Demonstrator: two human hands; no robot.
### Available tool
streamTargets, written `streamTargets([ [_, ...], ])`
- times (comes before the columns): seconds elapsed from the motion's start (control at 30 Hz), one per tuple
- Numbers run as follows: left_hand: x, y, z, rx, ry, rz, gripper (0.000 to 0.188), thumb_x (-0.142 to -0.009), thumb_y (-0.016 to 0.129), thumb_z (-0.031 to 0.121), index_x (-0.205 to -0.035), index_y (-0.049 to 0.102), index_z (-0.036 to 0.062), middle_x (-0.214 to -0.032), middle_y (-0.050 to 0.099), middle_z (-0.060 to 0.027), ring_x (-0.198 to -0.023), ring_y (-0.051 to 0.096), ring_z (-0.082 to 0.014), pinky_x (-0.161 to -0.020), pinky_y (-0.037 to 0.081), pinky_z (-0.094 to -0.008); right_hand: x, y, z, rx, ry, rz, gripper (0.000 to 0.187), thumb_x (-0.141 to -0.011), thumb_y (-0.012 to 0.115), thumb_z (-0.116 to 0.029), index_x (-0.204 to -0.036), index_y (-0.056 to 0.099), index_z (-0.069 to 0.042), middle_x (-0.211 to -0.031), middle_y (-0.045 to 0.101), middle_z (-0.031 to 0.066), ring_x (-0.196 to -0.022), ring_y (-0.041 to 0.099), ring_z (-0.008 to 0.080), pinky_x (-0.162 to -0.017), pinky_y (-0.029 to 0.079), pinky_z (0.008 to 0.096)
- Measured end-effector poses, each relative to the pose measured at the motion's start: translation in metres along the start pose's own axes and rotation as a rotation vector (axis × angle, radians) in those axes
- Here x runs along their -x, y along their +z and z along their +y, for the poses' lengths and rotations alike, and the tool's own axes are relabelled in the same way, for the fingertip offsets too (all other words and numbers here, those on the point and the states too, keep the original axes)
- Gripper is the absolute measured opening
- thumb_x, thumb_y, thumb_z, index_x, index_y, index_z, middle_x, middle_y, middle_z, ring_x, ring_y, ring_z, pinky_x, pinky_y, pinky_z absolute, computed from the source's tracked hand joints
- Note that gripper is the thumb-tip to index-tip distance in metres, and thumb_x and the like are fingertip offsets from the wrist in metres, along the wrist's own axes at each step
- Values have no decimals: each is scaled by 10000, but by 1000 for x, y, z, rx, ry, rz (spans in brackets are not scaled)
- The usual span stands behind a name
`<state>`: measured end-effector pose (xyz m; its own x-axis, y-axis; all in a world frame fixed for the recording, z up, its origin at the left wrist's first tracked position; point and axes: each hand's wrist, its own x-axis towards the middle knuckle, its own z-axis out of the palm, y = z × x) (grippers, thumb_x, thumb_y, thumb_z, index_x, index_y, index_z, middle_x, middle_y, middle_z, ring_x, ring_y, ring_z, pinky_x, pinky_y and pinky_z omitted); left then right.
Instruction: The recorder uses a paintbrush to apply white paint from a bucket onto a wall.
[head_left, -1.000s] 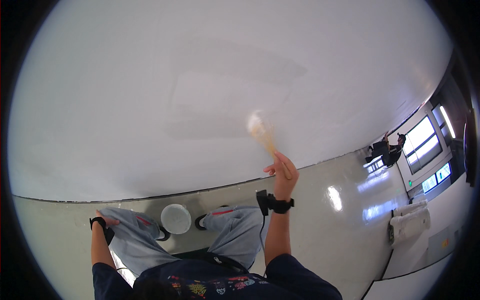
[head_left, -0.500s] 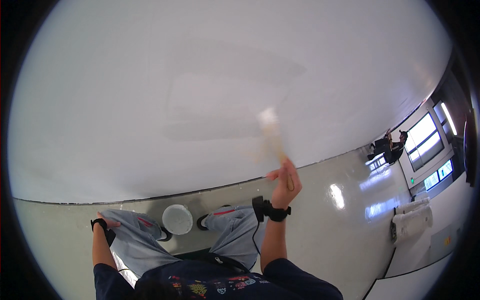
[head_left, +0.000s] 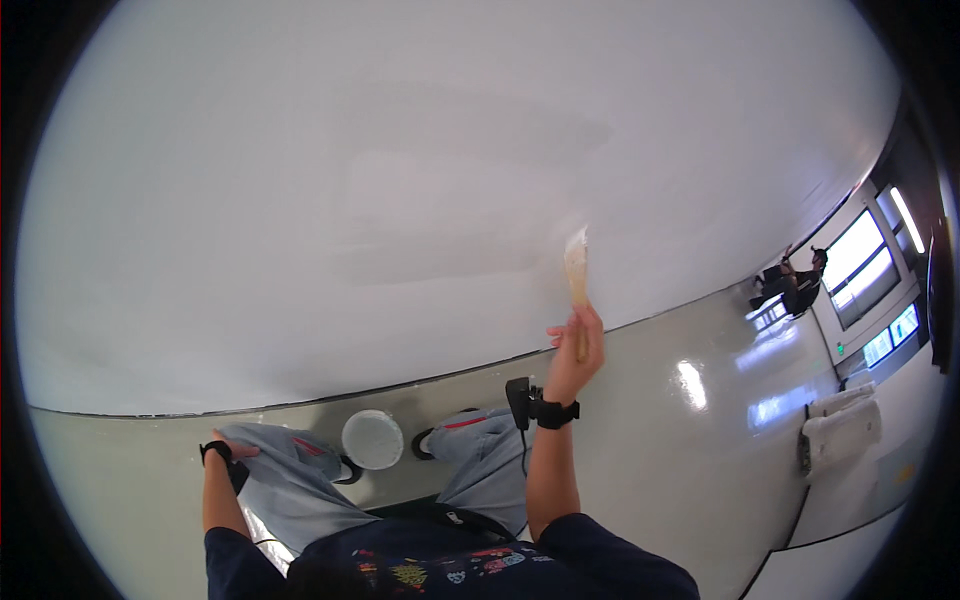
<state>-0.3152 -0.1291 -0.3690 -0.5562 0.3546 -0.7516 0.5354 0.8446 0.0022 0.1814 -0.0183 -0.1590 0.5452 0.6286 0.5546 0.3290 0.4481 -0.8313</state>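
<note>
A person looked down on their own two bare hands, in front of a broad, pale wall (head_left: 200,220) that rose beyond both of them. The right hand (head_left: 578,340) was raised ahead of the body and grasped a wooden-handled brush (head_left: 577,275), its fingers closed round the handle, whose butt end showed against the palm. The brush was on the far side of that hand: its long axis ran almost straight away from the body, in line with the forearm, with the white-coated bristles (head_left: 577,239) at the far end, toward the wall. Whether they touched the surface or stopped just short could not be told from this single view. To the left of the bristles and beyond the right hand, darker grey streaks (head_left: 440,252) marked the wall.

The left hand (head_left: 238,451) was low and well apart from the brush, resting loosely on the left knee of the grey trousers (head_left: 290,478); no tool was visible in it, and its fingers were too small to make out one by one. The right hand was clearly the nearer to brush and streaks.

Between the hands, closer to the body than the right one, a round white bucket (head_left: 372,440) stood on the floor between the feet. Far off to the right of both hands, another person (head_left: 798,285) in dark clothing was near the wall.
</note>
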Motion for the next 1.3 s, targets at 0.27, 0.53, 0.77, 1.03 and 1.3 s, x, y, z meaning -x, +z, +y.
streamTargets([
  [0.27,13,-6,13,-57,22,-38,1329,-336,786,483,-1247,-15,-62,-1260,283,-205,-1139,351,-236,-942,310,-319,67,38,-31,-453,232,-609,125,-772,485,19,-873,560,20,-925,548,137,-798,556,182,-714,420,240],
  [0.53,0,1,-2,50,-1,-23,1356,-341,790,473,-1248,-72,-47,-1309,174,-194,-1199,245,-234,-988,220,-296,72,78,-48,-424,-75,-666,141,-756,506,26,-882,568,8,-974,556,121,-854,531,156,-735,409,239],
  [0.77,10,0,-1,136,18,-30,1328,-348,807,424,-1249,-45,-51,-1264,252,-222,-1154,322,-255,-953,287,-328,58,38,1,-202,123,-202,149,-777,511,-31,-912,559,11,-895,571,96,-795,520,134,-713,406,232],
  [1.03,-1,4,0,92,32,1,1346,-323,800,461,-1255,-25,-49,-1276,249,-203,-1161,311,-258,-956,283,-327,55,38,15,103,51,168,222,-802,459,-42,-1001,518,37,-936,570,106,-846,533,161,-782,396,273],
  [1.3,11,-3,8,70,8,-26,1349,-311,807,448,-1258,-19,-44,-1275,252,-202,-1163,308,-255,-957,282,-330,141,78,-37,-155,-13,-456,286,-739,495,45,-1019,527,-1,-1034,539,150,-967,523,227,-803,410,290],
])
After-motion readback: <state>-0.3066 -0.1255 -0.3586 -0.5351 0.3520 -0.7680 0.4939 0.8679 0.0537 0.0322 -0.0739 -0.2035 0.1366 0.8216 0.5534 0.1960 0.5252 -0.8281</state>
